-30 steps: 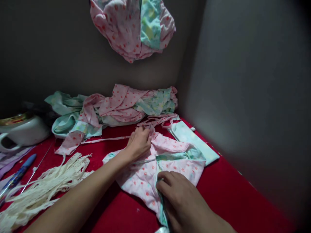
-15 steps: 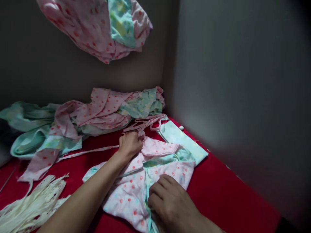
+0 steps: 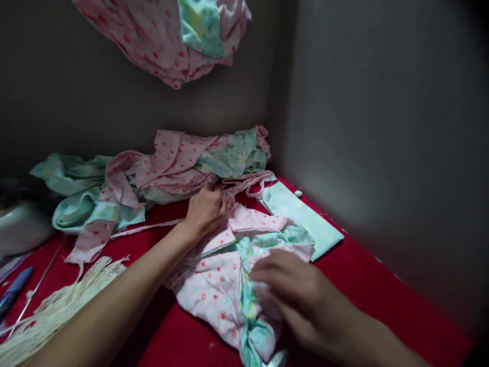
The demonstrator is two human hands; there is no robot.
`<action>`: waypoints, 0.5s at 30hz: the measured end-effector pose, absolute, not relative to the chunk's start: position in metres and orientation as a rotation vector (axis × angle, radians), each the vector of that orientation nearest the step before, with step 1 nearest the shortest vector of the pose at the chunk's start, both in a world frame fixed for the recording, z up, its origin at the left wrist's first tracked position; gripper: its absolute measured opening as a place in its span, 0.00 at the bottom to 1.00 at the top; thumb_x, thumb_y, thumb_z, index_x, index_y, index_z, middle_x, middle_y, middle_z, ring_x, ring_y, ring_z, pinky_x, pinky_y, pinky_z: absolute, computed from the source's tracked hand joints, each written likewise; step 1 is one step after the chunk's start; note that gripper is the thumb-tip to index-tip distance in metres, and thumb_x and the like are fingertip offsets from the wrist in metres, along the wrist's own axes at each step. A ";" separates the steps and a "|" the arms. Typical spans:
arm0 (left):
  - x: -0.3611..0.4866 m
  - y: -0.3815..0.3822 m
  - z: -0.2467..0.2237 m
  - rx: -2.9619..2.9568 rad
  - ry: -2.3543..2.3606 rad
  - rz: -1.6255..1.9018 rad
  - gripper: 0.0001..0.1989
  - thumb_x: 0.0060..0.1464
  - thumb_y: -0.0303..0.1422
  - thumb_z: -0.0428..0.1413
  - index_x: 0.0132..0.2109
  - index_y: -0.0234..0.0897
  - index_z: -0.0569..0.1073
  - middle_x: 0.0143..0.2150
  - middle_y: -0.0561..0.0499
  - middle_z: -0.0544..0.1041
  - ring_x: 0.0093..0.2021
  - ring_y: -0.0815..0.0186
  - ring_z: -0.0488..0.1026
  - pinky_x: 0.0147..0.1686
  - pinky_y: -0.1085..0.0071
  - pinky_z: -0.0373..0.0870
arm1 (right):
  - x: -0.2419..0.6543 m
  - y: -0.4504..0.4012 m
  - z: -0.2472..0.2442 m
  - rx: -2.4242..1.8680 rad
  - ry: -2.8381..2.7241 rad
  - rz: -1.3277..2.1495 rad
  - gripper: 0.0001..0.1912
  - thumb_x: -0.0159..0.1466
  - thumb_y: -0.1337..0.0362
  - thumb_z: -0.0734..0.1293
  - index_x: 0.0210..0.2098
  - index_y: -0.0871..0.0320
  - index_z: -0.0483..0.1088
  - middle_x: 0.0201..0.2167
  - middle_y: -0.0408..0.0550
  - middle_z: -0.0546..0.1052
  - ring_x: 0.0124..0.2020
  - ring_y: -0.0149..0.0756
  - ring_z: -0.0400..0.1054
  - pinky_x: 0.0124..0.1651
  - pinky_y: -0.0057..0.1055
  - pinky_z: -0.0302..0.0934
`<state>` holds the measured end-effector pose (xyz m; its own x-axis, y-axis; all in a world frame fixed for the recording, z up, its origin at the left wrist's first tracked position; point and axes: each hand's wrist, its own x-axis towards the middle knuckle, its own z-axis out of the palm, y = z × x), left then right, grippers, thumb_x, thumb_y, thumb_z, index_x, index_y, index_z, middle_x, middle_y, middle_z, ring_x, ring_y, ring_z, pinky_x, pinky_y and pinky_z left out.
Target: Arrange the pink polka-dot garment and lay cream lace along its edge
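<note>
On the red surface lies a small pink garment [image 3: 217, 290] with red dots and a mint-green floral lining, its front edges parted. My left hand [image 3: 206, 209] is closed at its upper end, where the cloth bunches beside the fingers. A small dark bit shows by the left fingertips; I cannot make out what it is. Over the garment's right side, my right hand [image 3: 301, 295] is blurred, fingers and thumb apart around the cloth without visibly gripping it. Pink ties [image 3: 248, 183] lie just past the left hand.
Along the back wall lies a heap of pink and mint cloth [image 3: 171, 163], and more dotted cloth [image 3: 164, 46] hangs above. A folded pale mint piece [image 3: 301, 216] sits at right by the grey wall [image 3: 382, 142]. Cream lace [image 3: 72, 306] and a blue pen-like object [image 3: 15, 293] lie left.
My right hand has lifted off the garment's middle and moved right, its fingers loosening. The left hand stays at the upper end. The view has shifted a little left.
</note>
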<state>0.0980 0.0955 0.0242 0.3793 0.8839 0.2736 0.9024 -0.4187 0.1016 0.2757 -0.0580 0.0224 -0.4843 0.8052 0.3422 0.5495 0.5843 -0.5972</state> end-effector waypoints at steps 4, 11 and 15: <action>0.075 0.034 0.048 -2.611 -1.501 -0.611 0.11 0.58 0.30 0.42 0.34 0.36 0.68 0.34 0.47 0.70 0.36 0.63 0.69 0.36 0.70 0.64 | 0.301 -0.039 0.033 -1.200 -2.120 0.373 0.11 0.62 0.72 0.59 0.39 0.58 0.72 0.36 0.51 0.75 0.39 0.37 0.68 0.41 0.32 0.62; 0.056 -0.074 0.009 -3.182 -1.207 -0.784 0.11 0.55 0.22 0.43 0.37 0.37 0.68 0.34 0.47 0.69 0.32 0.65 0.67 0.29 0.71 0.65 | 0.289 0.000 0.014 -1.117 -2.523 0.690 0.08 0.59 0.68 0.66 0.40 0.62 0.71 0.36 0.51 0.74 0.39 0.38 0.66 0.42 0.32 0.58; 0.057 -0.079 -0.005 -3.198 -1.232 -0.922 0.10 0.58 0.22 0.45 0.44 0.37 0.66 0.42 0.45 0.68 0.41 0.64 0.68 0.39 0.70 0.67 | 0.285 0.010 0.001 -1.114 -2.486 0.722 0.05 0.59 0.66 0.66 0.28 0.62 0.68 0.26 0.44 0.71 0.27 0.31 0.61 0.30 0.25 0.54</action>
<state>0.0575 -0.0792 -0.0050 0.6392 0.7031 0.3116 0.4974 -0.6870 0.5298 0.2846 0.0102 0.0013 -0.6437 0.7608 0.0830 0.5980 0.5677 -0.5658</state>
